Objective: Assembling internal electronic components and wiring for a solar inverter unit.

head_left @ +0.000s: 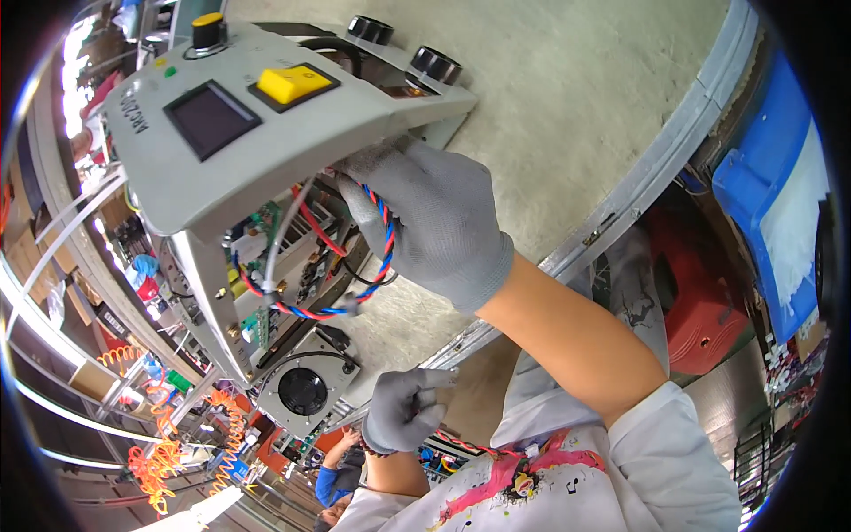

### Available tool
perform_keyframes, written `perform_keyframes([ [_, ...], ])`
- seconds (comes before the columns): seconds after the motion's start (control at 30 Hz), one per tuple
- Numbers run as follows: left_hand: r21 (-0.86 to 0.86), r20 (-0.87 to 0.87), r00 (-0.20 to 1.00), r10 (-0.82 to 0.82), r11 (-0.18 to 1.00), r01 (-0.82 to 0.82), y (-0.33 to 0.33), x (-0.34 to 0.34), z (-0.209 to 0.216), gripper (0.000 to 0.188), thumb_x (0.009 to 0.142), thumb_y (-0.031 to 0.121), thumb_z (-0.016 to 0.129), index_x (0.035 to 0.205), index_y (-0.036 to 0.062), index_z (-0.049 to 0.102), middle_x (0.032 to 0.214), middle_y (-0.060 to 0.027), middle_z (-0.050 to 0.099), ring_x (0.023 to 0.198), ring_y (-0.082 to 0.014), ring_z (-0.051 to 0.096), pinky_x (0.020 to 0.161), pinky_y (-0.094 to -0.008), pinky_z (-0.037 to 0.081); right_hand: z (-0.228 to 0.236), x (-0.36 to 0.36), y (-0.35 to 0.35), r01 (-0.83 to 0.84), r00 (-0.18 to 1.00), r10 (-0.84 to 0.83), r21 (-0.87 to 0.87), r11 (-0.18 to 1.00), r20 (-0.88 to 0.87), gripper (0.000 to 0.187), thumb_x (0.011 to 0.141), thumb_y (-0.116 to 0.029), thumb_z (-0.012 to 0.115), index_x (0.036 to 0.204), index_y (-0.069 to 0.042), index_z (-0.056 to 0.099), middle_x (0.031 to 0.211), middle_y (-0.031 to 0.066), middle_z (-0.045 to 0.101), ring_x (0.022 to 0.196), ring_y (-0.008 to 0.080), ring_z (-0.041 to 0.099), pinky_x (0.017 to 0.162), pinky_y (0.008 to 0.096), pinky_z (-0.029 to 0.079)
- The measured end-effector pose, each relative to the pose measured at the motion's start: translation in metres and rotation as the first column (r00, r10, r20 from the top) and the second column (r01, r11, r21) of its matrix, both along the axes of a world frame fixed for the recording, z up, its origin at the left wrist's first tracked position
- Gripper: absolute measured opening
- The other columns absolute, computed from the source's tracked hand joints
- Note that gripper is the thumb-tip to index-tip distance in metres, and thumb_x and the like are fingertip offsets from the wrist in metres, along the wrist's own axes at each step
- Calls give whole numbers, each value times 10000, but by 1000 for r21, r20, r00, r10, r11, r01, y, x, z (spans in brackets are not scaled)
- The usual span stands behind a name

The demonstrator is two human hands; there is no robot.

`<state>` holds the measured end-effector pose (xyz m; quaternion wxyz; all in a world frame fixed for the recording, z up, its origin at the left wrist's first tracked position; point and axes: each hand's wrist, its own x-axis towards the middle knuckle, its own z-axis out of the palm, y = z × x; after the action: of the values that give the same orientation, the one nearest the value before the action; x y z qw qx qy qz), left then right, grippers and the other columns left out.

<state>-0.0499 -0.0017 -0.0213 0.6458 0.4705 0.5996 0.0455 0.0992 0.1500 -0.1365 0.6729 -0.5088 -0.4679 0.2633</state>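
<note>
A grey welding machine (292, 151) with a dark display (213, 118), a yellow rocker switch (293, 85) and a yellow-topped knob (208, 34) fills the upper left. My right hand (434, 213), in a grey knit glove, reaches in behind its front panel. Its thumb and fingers close around twisted red, blue and black wires (387, 235), though the panel's edge covers the fingertips. The wires loop down to the circuit boards (266, 226) inside. Lower down, my gloved left hand (403, 412) hangs beside the machine's black fan (302, 390), fingers half bent and apart.
The machine stands on a pale worktop (567, 97) with a metal edge (660, 168). A blue bin (767, 177) and a red casing (700, 301) are at right. Orange coiled hoses (160, 461) hang at lower left, near another person (335, 479). Red twisted wires (465, 442) cross near my apron.
</note>
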Motion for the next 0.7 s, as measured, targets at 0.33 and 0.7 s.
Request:
perform_keyframes([
  [0.33, 455, 392, 915, -96, 885, -102, 26, -60, 142, 148, 652, 49, 671, 790, 12, 631, 564, -46, 583, 405, -189, 520, 390, -331, 389, 31, -2, 11, -167, 946, 102, -193, 967, -307, 125, 776, -44, 640, 883, 14, 669, 673, 149, 626, 570, 268, 612, 563, 336, 487],
  [0.7, 669, -469, 875, 117, 694, 266, 193, -110, 237, 316, 718, 28, 591, 1017, -44, 662, 732, -65, 566, 658, -174, 545, 635, -319, 467, 28, 5, -6, -248, 931, 142, -300, 921, -336, 91, 838, -51, 613, 900, -10, 665, 716, 117, 645, 640, 160, 624, 605, 278, 495],
])
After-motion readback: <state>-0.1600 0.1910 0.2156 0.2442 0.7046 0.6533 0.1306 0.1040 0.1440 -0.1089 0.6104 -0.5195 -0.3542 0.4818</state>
